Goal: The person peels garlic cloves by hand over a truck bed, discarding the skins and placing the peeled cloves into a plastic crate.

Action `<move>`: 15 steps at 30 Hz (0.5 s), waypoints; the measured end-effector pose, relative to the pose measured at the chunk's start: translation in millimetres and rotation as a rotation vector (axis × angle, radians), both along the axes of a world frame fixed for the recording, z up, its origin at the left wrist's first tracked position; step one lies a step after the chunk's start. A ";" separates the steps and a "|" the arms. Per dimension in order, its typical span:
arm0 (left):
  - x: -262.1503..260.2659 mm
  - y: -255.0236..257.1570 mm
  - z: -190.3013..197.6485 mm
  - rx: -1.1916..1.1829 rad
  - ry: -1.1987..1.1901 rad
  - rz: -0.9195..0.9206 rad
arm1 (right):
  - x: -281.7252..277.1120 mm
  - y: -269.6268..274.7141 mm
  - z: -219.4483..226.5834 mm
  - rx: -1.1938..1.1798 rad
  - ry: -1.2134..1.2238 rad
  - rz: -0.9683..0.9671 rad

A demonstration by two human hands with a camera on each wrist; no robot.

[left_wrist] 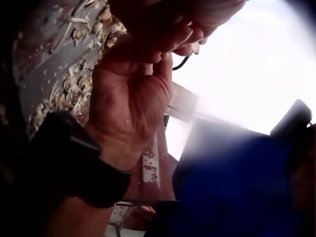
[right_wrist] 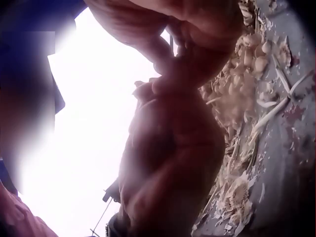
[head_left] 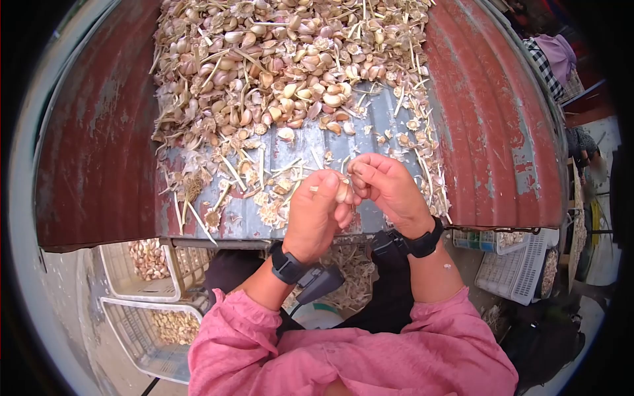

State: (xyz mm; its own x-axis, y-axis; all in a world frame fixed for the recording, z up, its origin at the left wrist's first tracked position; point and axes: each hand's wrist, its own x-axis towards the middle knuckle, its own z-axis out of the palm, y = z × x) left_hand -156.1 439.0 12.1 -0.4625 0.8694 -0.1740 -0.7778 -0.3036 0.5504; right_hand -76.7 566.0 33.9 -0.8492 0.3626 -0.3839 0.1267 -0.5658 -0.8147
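Note:
Over the near edge of the metal table, my left hand (head_left: pixel 319 204) holds a garlic bulb (head_left: pixel 344 192) between thumb and curled fingers. The bulb is pale, with a short stem pointing left. Close against it, my right hand (head_left: pixel 391 189) has thumb and fingers curled together, pinching at the bulb's right side. Both hands meet at the fingertips in the left wrist view, where the left palm (left_wrist: pixel 123 98) faces the camera and the bulb is mostly hidden. In the right wrist view the right hand (right_wrist: pixel 168 153) is dark and blurred.
A heap of garlic cloves (head_left: pixel 290 59) covers the far part of the table (head_left: pixel 244 214), with stalks and skins scattered nearer. Red corrugated panels (head_left: pixel 99 132) flank it. White crates (head_left: pixel 142 330) holding cloves stand below left; another crate (head_left: pixel 508 270) stands right.

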 end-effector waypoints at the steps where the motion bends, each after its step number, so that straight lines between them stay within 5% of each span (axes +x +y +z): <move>1: -0.9 0.7 0.8 0.018 -0.072 0.037 | 3.2 12.7 0.3 0.008 0.002 0.001; 3: -6.6 -0.6 3.6 -0.028 -0.115 0.058 | 7.4 37.8 3.4 1.383 -0.259 -0.039; 6: -13.0 -1.6 -3.3 -0.103 -0.397 0.111 | -8.6 61.5 5.7 1.402 -0.455 0.023; 13: -20.3 -0.6 -3.8 -0.315 -0.212 0.178 | -64.7 65.0 -26.6 1.620 -0.381 0.259; 15: -21.8 -2.8 -7.6 -0.270 -0.271 0.194 | -59.6 66.8 -21.9 1.382 -0.643 0.237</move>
State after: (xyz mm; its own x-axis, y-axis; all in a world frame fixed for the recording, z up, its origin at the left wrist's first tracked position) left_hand -178.0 436.2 4.6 -0.5187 0.6774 -0.5216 -0.8482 -0.3310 0.4135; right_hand -136.4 632.7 11.9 -0.7650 0.6170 -0.1848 0.6251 0.6423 -0.4435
